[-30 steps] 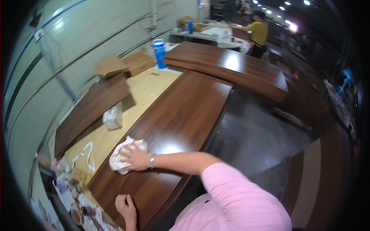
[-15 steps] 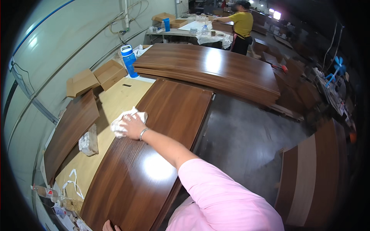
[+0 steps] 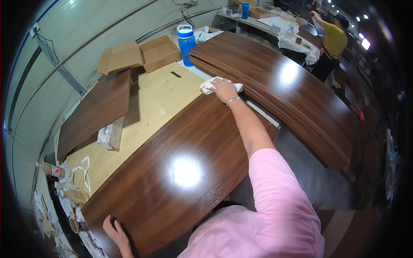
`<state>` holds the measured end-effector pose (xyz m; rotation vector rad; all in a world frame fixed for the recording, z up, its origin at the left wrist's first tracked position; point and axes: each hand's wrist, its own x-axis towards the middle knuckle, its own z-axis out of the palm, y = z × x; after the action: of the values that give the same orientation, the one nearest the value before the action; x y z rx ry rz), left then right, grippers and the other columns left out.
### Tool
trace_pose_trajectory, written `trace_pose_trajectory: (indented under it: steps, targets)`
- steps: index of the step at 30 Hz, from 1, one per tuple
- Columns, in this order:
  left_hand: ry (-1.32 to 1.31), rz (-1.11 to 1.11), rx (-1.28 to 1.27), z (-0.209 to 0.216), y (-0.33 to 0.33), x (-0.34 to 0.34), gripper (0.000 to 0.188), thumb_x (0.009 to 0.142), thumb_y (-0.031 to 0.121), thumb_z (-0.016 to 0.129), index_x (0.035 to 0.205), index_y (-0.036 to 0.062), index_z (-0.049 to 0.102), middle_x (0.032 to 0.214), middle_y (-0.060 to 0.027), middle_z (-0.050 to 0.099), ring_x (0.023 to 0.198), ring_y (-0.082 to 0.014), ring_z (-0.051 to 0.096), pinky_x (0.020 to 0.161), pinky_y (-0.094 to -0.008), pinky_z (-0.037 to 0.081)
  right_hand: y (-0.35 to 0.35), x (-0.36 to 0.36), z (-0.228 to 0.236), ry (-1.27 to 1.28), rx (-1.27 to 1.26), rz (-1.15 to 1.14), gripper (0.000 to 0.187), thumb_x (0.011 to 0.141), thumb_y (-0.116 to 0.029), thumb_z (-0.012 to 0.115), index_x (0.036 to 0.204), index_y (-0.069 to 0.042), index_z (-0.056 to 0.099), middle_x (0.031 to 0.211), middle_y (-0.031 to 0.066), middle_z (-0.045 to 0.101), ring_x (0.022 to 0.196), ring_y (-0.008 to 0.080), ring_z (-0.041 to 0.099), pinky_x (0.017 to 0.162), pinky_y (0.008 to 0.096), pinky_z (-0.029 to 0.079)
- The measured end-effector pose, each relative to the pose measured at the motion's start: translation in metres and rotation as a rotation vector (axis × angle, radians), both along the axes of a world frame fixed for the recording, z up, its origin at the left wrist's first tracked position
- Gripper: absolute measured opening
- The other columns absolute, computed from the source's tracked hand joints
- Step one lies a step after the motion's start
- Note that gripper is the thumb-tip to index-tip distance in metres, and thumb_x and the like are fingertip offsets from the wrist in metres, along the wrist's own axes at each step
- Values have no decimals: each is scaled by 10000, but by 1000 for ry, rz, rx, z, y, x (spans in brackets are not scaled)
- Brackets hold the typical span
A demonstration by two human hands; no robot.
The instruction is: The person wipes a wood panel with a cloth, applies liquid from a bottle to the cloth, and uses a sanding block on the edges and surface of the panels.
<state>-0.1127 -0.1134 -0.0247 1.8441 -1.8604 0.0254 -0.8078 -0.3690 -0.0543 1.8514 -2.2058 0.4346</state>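
A dark brown wood-grain panel [image 3: 172, 172] lies on a pale yellow board, with a bright glare on its glossy face. At its far end my right hand [image 3: 224, 89] presses down a bunched white cloth [image 3: 208, 86], fingers over it. The arm is stretched straight out, a metal bracelet at the wrist. Near the panel's close left end my left hand [image 3: 115, 232] rests on the surface, its fingers apart and holding nothing.
A stack of brown panels [image 3: 275, 77] stands beyond the far end. On the pale board [image 3: 159, 103] stand a blue bottle [image 3: 186, 45], an open cardboard box [image 3: 159, 53] and a wrapped block [image 3: 111, 134] under a leaning panel [image 3: 97, 112]. Several bottles [image 3: 75, 195] sit at left. A person [image 3: 333, 43] works behind.
My right hand has slid the cloth from the panel's left edge to its far end. My left hand shows more fully now. The whole view has turned and shifted.
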Motion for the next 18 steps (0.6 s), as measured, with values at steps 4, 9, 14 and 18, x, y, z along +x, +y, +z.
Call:
trace_pose_trajectory:
  steps: [4, 9, 14, 18]
  targets:
    - [-80, -82, 81, 0, -24, -58, 301, 922, 91, 572, 1205, -11, 585, 1196, -169, 549, 1154, -340, 513, 1025, -431, 386, 28, -19, 17, -270, 169, -142, 299, 923, -313, 608, 1155, -128, 643, 1206, 91, 630, 1123, 318, 599, 830, 498, 525]
    - [87, -139, 48, -9, -28, -39, 277, 930, 121, 575, 1180, 4, 588, 1171, -158, 545, 1120, -329, 518, 999, -431, 391, 143, 15, 4, -87, -7, -76, 333, 934, -306, 586, 1212, -135, 654, 1368, 80, 541, 1298, 314, 479, 1006, 545, 411]
    - [-20, -163, 24, -7, -32, -40, 235, 917, 94, 585, 1134, 1, 583, 1137, -151, 553, 1114, -325, 519, 980, -421, 403, 279, 134, 20, -12, 123, 193, 478, 876, -279, 641, 1340, -178, 587, 1505, 62, 441, 1401, 316, 369, 1135, 574, 255]
    - [-37, -188, 15, -12, -35, -34, 259, 914, 114, 597, 1146, 0, 575, 1132, -153, 555, 1093, -327, 521, 964, -427, 406, 344, 179, 16, -230, 28, 228, 573, 773, -193, 706, 1334, -221, 594, 1504, 10, 448, 1403, 272, 381, 1134, 596, 253]
